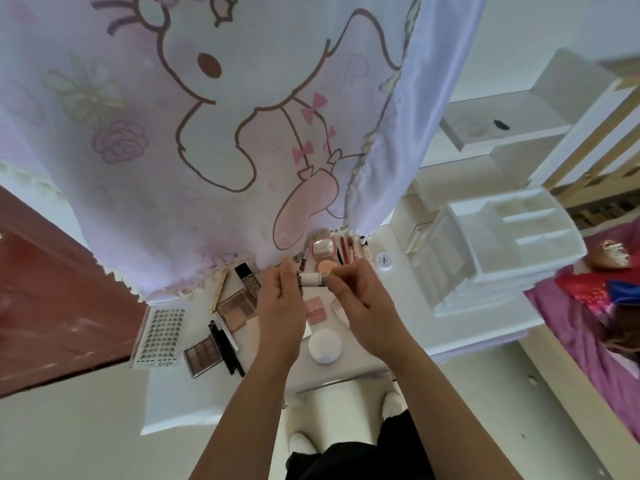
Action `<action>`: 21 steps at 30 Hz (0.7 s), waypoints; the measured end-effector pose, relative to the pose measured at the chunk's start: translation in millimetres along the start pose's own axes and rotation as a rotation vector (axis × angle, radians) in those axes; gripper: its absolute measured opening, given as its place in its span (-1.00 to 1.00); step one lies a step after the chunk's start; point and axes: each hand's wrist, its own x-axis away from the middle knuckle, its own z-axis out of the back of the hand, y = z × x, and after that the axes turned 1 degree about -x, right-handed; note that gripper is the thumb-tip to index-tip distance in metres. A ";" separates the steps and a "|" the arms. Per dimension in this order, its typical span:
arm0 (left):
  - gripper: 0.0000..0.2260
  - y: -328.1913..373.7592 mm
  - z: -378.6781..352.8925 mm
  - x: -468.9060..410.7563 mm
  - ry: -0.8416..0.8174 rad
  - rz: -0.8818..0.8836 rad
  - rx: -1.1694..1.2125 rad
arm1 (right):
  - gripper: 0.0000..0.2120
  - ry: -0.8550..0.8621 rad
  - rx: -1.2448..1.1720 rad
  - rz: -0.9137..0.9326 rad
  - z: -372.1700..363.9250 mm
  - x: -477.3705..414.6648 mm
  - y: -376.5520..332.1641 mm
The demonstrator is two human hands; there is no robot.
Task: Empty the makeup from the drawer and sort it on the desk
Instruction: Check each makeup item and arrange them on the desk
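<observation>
Both hands hold a small white tube with dark print, level above the white desk. My left hand pinches its left end and my right hand pinches its right end. Below lie a pink blush compact, a round white puff case, two brown eyeshadow palettes, black pencils, a gold tube and a sheet of press-on nails. Behind the tube sit a pearly compact, a peach sponge and several thin pencils.
A white drawer organizer stands at the desk's right with its compartments showing. A small white jar sits beside it. A printed curtain hangs over the desk's back. A bed with purple bedding is at the right.
</observation>
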 end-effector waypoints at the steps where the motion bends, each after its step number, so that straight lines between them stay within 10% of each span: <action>1: -0.65 2.7 0.2 0.7 0.004 0.004 0.015 | -0.84 -0.010 0.014 0.004 2.4 0.9 -0.4; 15: -0.61 34.8 -45.8 20.5 0.113 -0.112 -0.119 | -0.58 -0.181 -0.199 -0.184 70.4 -24.9 -20.4; 21: -0.66 41.0 -74.0 26.5 0.127 -0.085 -0.108 | -0.87 -0.240 -0.190 -0.167 103.6 -38.8 -19.5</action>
